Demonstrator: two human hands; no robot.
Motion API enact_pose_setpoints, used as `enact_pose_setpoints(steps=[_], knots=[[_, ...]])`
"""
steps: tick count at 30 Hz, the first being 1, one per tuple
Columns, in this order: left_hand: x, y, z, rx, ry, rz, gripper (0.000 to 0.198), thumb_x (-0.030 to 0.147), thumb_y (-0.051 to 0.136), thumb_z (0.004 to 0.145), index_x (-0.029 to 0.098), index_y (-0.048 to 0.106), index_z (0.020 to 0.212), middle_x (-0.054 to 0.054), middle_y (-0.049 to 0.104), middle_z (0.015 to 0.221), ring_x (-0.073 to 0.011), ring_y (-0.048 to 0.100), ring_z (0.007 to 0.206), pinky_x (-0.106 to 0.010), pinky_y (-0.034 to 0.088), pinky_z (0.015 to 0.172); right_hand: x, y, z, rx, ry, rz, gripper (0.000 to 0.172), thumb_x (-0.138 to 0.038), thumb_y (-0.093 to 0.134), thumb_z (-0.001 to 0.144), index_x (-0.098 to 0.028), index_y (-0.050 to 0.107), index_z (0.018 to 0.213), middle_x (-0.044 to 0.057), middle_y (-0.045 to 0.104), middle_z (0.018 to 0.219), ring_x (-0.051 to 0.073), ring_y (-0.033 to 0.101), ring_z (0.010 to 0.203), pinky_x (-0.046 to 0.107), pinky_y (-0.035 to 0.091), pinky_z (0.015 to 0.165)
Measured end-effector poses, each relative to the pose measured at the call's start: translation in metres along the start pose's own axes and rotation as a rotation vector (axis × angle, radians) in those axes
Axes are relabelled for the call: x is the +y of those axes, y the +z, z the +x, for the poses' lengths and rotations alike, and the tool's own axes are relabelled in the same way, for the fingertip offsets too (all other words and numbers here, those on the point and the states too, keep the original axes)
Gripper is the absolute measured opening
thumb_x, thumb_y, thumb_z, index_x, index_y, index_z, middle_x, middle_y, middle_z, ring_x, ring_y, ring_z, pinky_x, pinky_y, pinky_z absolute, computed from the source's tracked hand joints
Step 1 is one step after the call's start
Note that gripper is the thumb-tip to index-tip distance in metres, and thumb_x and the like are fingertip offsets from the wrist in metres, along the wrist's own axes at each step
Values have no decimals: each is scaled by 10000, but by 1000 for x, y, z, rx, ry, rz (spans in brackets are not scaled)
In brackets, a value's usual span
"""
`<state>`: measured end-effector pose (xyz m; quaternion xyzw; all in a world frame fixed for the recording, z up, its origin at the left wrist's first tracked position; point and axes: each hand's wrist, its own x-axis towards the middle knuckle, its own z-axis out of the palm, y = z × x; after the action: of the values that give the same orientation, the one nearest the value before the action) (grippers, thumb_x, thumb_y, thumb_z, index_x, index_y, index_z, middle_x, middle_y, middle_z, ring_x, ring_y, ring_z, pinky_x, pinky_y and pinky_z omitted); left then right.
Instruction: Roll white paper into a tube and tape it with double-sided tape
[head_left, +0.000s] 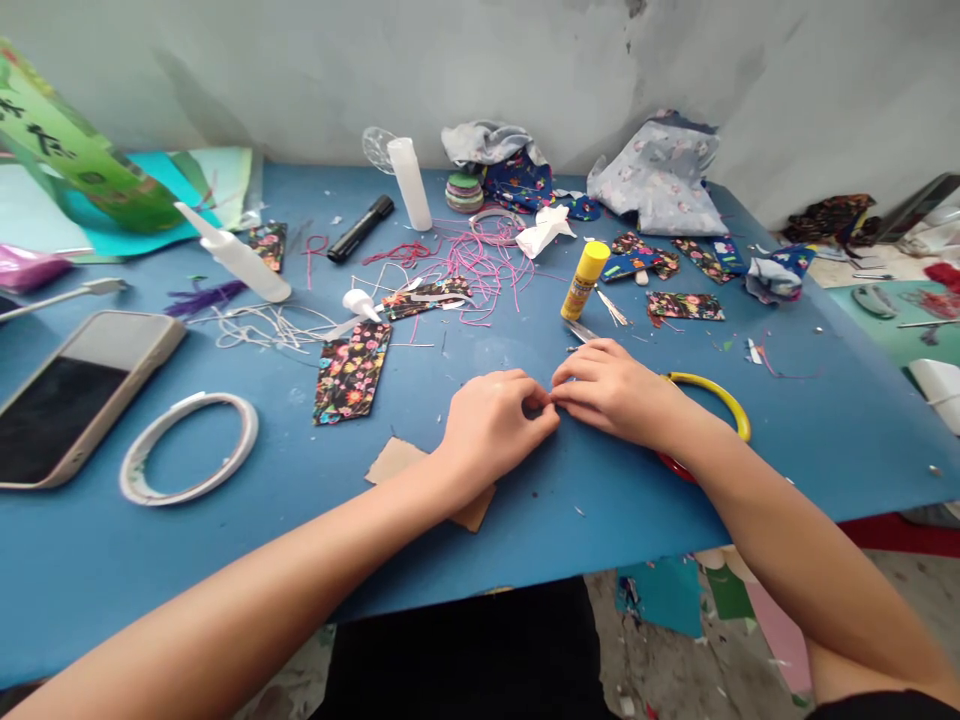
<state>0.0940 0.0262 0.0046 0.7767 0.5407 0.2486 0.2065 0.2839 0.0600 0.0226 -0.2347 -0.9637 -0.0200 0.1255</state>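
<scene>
My left hand [491, 425] and my right hand [615, 390] meet fingertip to fingertip over the blue table [300, 520], both pinched closed on something too small to make out. A brown cardboard piece [401, 460] lies under my left wrist. Scissors with yellow and red handles [712, 395] lie under my right wrist, their blades [581, 332] poking out beyond the fingers. A yellow glue stick [585, 280] stands just behind my right hand. A floral fabric strip [351, 372] lies left of my left hand.
A phone [71, 395] and a white tape ring [187, 448] lie at the left. Pink and white threads [472, 262], glue bottles [236, 258], a black marker [360, 229], fabric scraps [682, 305] and cloth heaps [660, 175] fill the back. The table's front edge is near my body.
</scene>
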Motion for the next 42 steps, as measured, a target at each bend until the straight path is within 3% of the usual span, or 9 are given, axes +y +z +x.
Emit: enact_pose_setpoints(steps=[5,13,24,32,37,42], knots=[[-9,-6,1,-56,69,-154,120,212,605,799,179,714,761,-13,663,758,-123,565,650,-250,421,621,-3,0,1,-16,19,-17,196,-200,471,938,-164,659,897,57,682,917,188,574,896,365,363,921],[-11,-4,0,-59,130,-123,138,212,597,810,198,731,781,-7,673,771,-134,597,690,-256,443,651,-6,0,3,-1,-2,-70,187,-178,455,945,-157,635,898,65,687,941,188,583,919,352,375,905],[-2,0,4,-28,-3,0,151,281,602,796,210,710,717,-6,698,781,-172,635,711,-274,424,602,-8,-4,3,-1,38,-65,205,-195,454,950,-173,654,911,74,684,950,193,587,943,366,387,913],[-3,-1,3,-15,17,-46,149,252,594,800,199,718,736,-14,706,801,-171,639,720,-276,444,645,-8,-6,2,4,-54,-169,199,-168,477,944,-162,676,963,56,705,924,194,595,916,378,386,911],[-6,-6,3,0,19,-180,154,232,595,809,191,731,749,-20,691,785,-144,611,681,-261,448,645,-7,-6,2,14,-54,-180,206,-172,466,952,-160,671,937,49,708,928,185,598,909,357,396,903],[-7,-6,3,-37,54,-162,154,213,597,803,188,750,802,-23,688,794,-145,608,689,-264,446,655,-7,-5,2,-3,-48,-172,199,-169,467,952,-155,666,962,53,705,941,184,592,926,360,397,915]])
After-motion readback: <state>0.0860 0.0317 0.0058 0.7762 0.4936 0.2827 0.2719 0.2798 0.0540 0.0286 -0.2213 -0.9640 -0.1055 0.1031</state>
